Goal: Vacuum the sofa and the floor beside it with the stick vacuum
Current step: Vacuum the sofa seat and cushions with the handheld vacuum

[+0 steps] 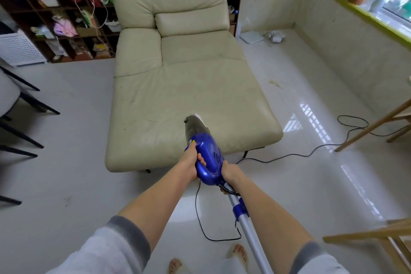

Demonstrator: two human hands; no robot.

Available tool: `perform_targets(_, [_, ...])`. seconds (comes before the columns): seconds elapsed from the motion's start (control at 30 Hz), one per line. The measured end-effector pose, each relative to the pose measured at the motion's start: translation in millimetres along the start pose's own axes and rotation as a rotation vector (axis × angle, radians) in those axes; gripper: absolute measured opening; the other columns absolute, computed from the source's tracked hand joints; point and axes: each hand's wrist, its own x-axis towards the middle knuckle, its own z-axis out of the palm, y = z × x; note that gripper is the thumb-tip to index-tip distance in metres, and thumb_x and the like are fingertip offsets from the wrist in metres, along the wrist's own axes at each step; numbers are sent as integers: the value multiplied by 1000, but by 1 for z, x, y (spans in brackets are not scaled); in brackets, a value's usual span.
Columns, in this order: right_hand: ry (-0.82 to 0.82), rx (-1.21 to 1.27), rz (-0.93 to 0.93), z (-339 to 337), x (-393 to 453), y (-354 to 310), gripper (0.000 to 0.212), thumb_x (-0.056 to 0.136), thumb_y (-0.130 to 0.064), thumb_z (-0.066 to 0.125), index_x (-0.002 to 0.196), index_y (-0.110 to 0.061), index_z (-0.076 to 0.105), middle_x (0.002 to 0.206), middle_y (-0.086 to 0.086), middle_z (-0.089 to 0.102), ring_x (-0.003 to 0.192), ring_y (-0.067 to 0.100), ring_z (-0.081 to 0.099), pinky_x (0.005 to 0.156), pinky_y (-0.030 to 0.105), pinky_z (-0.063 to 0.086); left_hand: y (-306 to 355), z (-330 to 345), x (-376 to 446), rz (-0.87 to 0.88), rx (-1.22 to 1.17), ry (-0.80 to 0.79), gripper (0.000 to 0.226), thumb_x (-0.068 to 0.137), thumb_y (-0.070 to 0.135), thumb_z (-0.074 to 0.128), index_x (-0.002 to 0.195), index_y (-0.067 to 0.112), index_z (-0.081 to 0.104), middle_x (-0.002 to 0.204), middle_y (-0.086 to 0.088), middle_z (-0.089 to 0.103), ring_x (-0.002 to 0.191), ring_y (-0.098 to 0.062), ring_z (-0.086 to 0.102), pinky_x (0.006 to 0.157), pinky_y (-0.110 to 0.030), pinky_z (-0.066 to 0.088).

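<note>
Nearest you, at the bottom edge, your bare feet [239, 251] stand on the pale glossy floor [77, 173], and your two forearms in grey sleeves [124, 240] reach forward from there. The largest thing ahead is the cream sofa [184, 78], a chaise with its long seat running toward you and its back cushions at the far end against a dark shelving unit [55, 11] packed with clutter. The floor spreads to both sides of it, with window glare on the right and a small patch of debris [275, 83] near the sofa's right edge. The stick vacuum [208, 153] sits between your hands over the near end of the seat: its blue motor body and dark dust cup point away onto the cushion, and its silver tube [251, 236] runs back toward you on the right. Its black cord [311, 151] trails across the floor to the right, and another loop lies near your feet. Your left hand [191, 161] is curled round the blue loop handle, thumb stretched up by the switch. Your right hand [230, 172] wraps the rear of the body where the tube joins, fingers closed underneath. Wooden furniture legs [373, 127] stand at the right, dark chair legs [24, 104] at the left.
</note>
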Motion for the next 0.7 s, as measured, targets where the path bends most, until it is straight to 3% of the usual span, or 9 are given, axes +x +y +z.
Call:
perform_targets(0.2, [20,-39,31,-4,2,3,46,101,-36,22,109,-2,52,114,24,63,107,36,61,94,42,48,-1,6,1,-5,40,-2,54,97,47,48,53,16,39,34,3,35,26,-10,31,31,-15,29])
perform_targets(0.4, [65,-21,37,-19,0,15,51,100,-36,23,114,-1,57,112,23,65,101,35,62,91,42,49,-8,22,-1,-41,62,-62,53,97,47,49,55,16,40,33,3,35,26,-10,30,31,-14,29])
perform_targets(0.5, [98,57,67,-25,2,20,52,97,-40,27,111,-1,58,108,23,66,92,34,63,85,42,51,-7,29,-1,-42,71,-84,51,97,46,48,57,15,41,33,3,35,25,-10,30,31,-14,28])
perform_targets(0.7, [194,109,48,-60,2,21,52,98,-43,31,98,-2,64,101,22,69,85,32,64,86,43,53,-7,65,-6,-9,99,-162,46,97,43,51,62,14,45,35,2,36,26,-11,31,32,-14,29])
